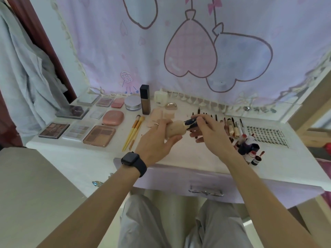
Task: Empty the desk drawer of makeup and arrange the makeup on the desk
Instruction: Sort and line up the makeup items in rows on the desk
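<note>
White desk [80, 155] stood before a lilac heart-balloon curtain [179, 42]; above its middle, right of two yellow-handled brushes [133, 133], the left hand [157, 138] clasped a rounded beige bottle [174, 131]; the right hand [209, 133] pinched its dark blue cap [191, 122].

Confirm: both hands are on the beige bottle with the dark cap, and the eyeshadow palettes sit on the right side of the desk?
Not quite. In the head view the eyeshadow palettes sit on the left side of the desk, not the right. The rest holds: the left hand grips the beige bottle and the right hand holds its dark cap.
</note>
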